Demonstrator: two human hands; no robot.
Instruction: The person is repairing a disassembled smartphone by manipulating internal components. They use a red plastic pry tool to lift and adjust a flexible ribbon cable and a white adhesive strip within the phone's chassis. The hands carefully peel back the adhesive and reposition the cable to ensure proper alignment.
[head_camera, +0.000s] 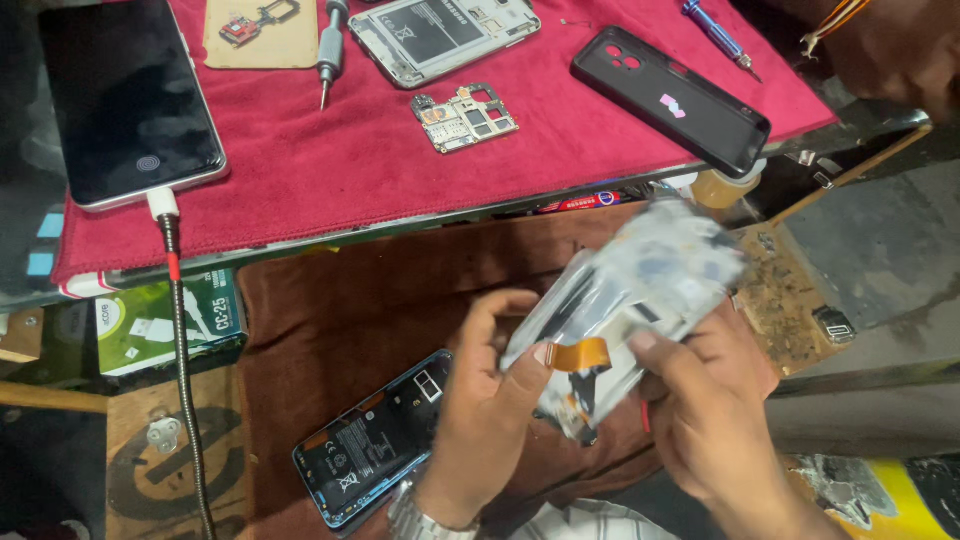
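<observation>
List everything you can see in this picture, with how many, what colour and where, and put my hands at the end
Clear plastic packet: one, see-through with an orange flex strip, held in both hands, blurred.
Opened phone: one, dark with blue edge, on the brown cloth by the left wrist.
Brown cloth: one, lower work surface.
Red cloth: one, upper shelf.
Phone on charge: one, black screen, far left, cable plugged in.
Stripped phone frame: one, silver, top middle.
Circuit board: one, below the frame.
Phone case: one, black, right end of the red cloth.
Screwdrivers: two, grey and blue.
Green box: one, under the shelf.
Left hand: grips the packet's lower left.
Right hand: grips its right side.
</observation>
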